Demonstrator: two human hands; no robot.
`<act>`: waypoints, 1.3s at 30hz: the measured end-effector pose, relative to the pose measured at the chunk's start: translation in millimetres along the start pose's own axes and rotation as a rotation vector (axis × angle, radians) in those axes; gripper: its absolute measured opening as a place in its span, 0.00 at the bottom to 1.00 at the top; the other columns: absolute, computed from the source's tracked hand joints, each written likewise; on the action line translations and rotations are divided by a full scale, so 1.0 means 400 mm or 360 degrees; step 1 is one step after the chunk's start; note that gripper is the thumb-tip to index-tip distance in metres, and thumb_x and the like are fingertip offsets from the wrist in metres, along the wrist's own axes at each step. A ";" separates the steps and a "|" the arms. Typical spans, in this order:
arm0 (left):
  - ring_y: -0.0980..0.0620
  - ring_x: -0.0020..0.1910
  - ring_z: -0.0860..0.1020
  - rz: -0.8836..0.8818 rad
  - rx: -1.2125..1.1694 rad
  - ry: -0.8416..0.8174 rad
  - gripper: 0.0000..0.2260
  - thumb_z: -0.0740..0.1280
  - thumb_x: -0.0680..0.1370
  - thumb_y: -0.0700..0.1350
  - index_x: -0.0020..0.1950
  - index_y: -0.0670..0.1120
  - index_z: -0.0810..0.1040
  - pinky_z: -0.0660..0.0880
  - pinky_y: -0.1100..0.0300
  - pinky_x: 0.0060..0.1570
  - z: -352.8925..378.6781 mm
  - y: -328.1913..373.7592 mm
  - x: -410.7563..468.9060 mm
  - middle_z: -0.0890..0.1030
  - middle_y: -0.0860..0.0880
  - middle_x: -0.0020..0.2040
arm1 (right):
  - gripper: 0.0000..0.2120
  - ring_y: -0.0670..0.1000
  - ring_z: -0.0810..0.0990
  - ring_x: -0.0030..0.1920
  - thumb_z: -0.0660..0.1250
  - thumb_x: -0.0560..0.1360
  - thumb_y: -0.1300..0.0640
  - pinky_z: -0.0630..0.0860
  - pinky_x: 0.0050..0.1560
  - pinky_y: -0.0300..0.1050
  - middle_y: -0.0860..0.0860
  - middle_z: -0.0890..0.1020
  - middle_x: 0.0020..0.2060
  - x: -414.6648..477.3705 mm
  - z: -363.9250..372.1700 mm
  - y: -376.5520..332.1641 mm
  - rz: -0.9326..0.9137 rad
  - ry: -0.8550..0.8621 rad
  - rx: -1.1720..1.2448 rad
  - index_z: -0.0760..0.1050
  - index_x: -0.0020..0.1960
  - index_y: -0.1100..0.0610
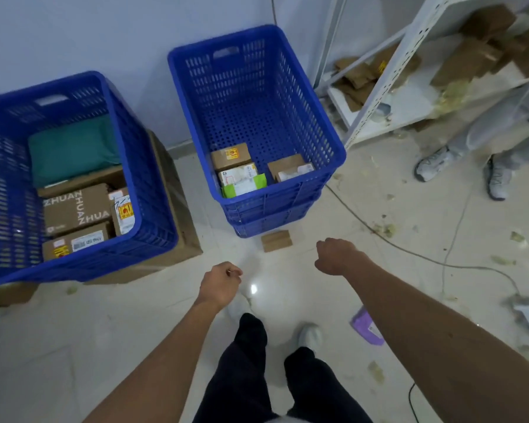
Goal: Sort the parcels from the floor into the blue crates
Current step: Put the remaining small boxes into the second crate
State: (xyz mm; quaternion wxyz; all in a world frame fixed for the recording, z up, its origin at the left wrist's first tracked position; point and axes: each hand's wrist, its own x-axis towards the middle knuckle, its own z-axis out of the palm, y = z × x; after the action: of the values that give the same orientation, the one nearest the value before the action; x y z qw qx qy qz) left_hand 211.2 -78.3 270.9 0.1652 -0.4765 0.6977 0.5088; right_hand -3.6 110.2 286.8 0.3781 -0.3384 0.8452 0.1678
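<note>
Two crates stand against the wall [74,32]: the left crate [74,267] sits on a cardboard box [180,215], and the right crate [272,203] is stacked on other crates. Parcels [77,209] fill the left crate's bottom; a few parcels [242,175] lie at the near end of the right one. A small box [276,241] lies on the floor just before the right crate. Right of it stands a shelf rack [379,96]. Both hands, left [220,283] and right [336,256], hang over the floor before the crates
</note>
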 end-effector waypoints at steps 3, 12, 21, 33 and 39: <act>0.47 0.51 0.82 -0.0011 0.0247 -0.0031 0.12 0.60 0.80 0.39 0.46 0.51 0.81 0.79 0.52 0.58 0.049 -0.068 0.015 0.85 0.47 0.49 | 0.19 0.58 0.76 0.61 0.58 0.78 0.53 0.72 0.58 0.50 0.57 0.74 0.62 0.062 0.065 0.007 -0.0078 -0.0006 -0.0087 0.69 0.67 0.59; 0.47 0.48 0.79 -0.0128 0.0628 -0.0016 0.11 0.57 0.81 0.46 0.53 0.50 0.79 0.71 0.59 0.45 0.261 -0.333 0.180 0.83 0.49 0.47 | 0.22 0.58 0.73 0.62 0.63 0.75 0.55 0.72 0.53 0.50 0.56 0.71 0.61 0.273 0.356 -0.036 -0.0155 0.0017 0.0181 0.65 0.67 0.60; 0.50 0.45 0.80 -0.0101 0.0611 -0.0119 0.07 0.59 0.80 0.47 0.50 0.56 0.77 0.73 0.60 0.43 0.452 -0.562 0.548 0.84 0.53 0.46 | 0.25 0.57 0.70 0.64 0.62 0.75 0.57 0.73 0.60 0.52 0.55 0.69 0.64 0.681 0.667 -0.071 -0.0194 0.0015 0.0066 0.63 0.70 0.59; 0.51 0.46 0.82 0.0261 0.0413 0.0052 0.06 0.65 0.79 0.52 0.46 0.54 0.80 0.76 0.60 0.47 0.574 -0.571 1.179 0.84 0.52 0.46 | 0.43 0.58 0.68 0.69 0.73 0.72 0.45 0.68 0.69 0.55 0.53 0.64 0.72 1.326 0.794 -0.088 -0.0562 0.0513 -0.0296 0.53 0.79 0.50; 0.51 0.47 0.79 0.0302 0.0812 0.0086 0.10 0.65 0.77 0.56 0.50 0.52 0.81 0.75 0.58 0.46 0.587 -0.569 1.305 0.81 0.51 0.50 | 0.48 0.58 0.67 0.69 0.71 0.70 0.36 0.66 0.67 0.55 0.55 0.64 0.72 1.431 0.806 -0.075 -0.0654 0.0657 -0.0619 0.47 0.80 0.48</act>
State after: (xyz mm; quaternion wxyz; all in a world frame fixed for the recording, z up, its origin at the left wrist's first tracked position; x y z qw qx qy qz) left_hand 84.7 -140.3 -328.6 0.2128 -0.3655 0.8489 0.3170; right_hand -90.9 8.1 -356.9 0.1536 -0.5939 0.7703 0.1742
